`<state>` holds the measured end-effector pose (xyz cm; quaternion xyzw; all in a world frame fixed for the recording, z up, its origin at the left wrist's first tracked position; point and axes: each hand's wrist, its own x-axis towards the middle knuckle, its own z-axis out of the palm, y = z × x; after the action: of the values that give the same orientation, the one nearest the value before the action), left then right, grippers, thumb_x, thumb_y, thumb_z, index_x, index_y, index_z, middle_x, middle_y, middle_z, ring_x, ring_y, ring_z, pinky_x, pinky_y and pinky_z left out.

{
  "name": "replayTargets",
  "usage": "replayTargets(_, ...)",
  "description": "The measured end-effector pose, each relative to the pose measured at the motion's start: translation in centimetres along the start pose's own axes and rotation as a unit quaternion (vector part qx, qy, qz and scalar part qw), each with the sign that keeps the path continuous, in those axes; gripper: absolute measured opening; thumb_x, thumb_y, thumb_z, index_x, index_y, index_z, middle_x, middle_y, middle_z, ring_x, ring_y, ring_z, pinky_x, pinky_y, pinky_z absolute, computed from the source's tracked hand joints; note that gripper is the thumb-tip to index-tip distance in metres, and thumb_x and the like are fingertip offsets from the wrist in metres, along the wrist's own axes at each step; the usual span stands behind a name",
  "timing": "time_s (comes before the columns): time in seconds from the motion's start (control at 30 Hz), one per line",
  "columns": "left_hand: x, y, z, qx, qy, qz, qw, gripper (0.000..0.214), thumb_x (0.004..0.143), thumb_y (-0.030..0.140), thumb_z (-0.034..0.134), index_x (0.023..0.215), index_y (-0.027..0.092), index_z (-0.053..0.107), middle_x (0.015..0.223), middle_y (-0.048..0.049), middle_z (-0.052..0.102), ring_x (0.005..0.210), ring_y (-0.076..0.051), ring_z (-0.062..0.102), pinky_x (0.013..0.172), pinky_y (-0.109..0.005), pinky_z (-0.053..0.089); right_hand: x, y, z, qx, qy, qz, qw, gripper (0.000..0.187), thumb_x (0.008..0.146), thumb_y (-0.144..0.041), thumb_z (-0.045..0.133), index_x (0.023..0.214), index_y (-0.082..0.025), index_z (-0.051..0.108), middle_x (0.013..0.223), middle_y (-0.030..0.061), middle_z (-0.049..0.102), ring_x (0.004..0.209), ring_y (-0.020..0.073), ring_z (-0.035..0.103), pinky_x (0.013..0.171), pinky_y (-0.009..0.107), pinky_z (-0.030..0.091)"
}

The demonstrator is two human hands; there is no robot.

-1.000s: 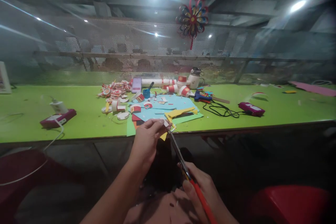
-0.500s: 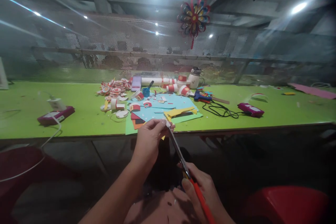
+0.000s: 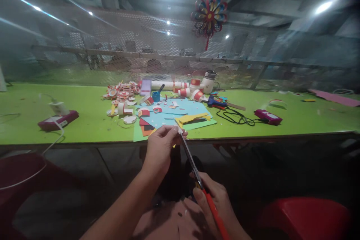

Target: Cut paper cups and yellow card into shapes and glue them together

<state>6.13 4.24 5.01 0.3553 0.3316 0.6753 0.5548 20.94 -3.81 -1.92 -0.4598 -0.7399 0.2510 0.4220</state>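
Scrap of paper (image 3: 177, 130) pinched in left hand (image 3: 160, 149), just off front edge of counter (image 3: 281, 129). Probably light, floppy, easily torn; best gripped close beside the cut. Right hand (image 3: 215, 200) closed round red scissors (image 3: 191, 162), blades touching scrap.

No writing can be read anywhere. The white label on the dark red box (image 3: 54, 123) at the left of the table (image 3: 90, 127) and the prints on the red-and-white paper rolls (image 3: 123, 92) farther back are too blurred.
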Motion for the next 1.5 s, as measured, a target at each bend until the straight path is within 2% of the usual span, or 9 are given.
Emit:
replayTargets(0.1,0.0,0.0,0.1,-0.003,0.008,-0.007,1.0,0.017,0.066,0.027,0.073,0.068,0.012,0.065,0.069,-0.0044,0.066,0.074,-0.019,0.066,0.076,-0.032,0.051,0.0,0.1,0.2,-0.006,0.005,-0.005,1.0,0.024,0.089,-0.035,0.048,0.098,-0.017,0.06,0.068,-0.0018,0.057,0.059,0.0119,0.051,0.056,0.019,0.04)
replayTargets(0.37,-0.2,-0.1,0.1,-0.017,0.014,-0.006,1.0,0.016,0.067,0.025,0.072,0.067,0.011,0.065,0.069,-0.0039,0.065,0.075,-0.019,0.066,0.077,-0.032,0.051,-0.2,0.7,0.4,0.017,0.008,-0.007,1.0,0.02,0.089,-0.031,0.049,0.102,-0.02,0.059,0.075,-0.0015,0.061,0.066,0.0116,0.055,0.062,0.017,0.043)
replayTargets(0.5,-0.2,-0.3,0.2,-0.022,0.013,-0.003,1.0,0.017,0.066,0.026,0.073,0.067,0.012,0.065,0.07,-0.0042,0.064,0.073,-0.019,0.065,0.073,-0.032,0.05,-0.2,1.1,0.6,0.01,0.019,-0.013,1.0,0.02,0.089,-0.03,0.05,0.104,-0.02,0.059,0.075,-0.002,0.061,0.065,0.0106,0.056,0.061,0.015,0.043)
replayTargets(0.73,-0.1,-0.5,0.0,0.043,0.035,-0.003,0.998,0.019,0.066,0.03,0.072,0.07,0.012,0.066,0.064,-0.0017,0.061,0.062,-0.012,0.056,0.061,-0.024,0.046,-0.2,1.2,0.7,0.004,0.029,-0.016,0.999,0.019,0.09,-0.03,0.049,0.101,-0.02,0.061,0.073,-0.0019,0.062,0.064,0.0101,0.056,0.06,0.015,0.043)
replayTargets(0.97,-0.1,-0.9,0.3,0.035,0.042,0.019,0.998,0.019,0.066,0.031,0.072,0.067,0.013,0.064,0.062,-0.0002,0.058,0.061,-0.011,0.053,0.062,-0.025,0.044,-0.3,1.8,1.0,0.01,0.026,-0.019,0.999,0.018,0.089,-0.028,0.051,0.103,-0.02,0.06,0.082,-0.0002,0.066,0.071,0.0108,0.06,0.065,0.015,0.044)
replayTargets(1.37,-0.2,-1.2,1.6,0.005,0.049,0.015,0.999,0.016,0.065,0.027,0.071,0.068,0.014,0.064,0.064,0.0012,0.059,0.062,-0.01,0.052,0.06,-0.021,0.043,-0.2,0.9,1.3,-0.016,0.098,-0.016,0.995,0.021,0.088,-0.031,0.05,0.095,-0.016,0.063,0.065,-0.001,0.058,0.056,0.012,0.054,0.056,0.019,0.044)
replayTargets(1.5,-0.2,-1.2,1.7,0.013,0.048,0.014,0.999,0.016,0.066,0.027,0.071,0.067,0.013,0.063,0.062,0.0019,0.057,0.06,-0.009,0.051,0.06,-0.021,0.043,-0.2,1.0,1.4,-0.015,0.099,-0.014,0.995,0.02,0.088,-0.03,0.049,0.092,-0.016,0.063,0.065,-0.0009,0.058,0.055,0.0113,0.053,0.054,0.019,0.043)
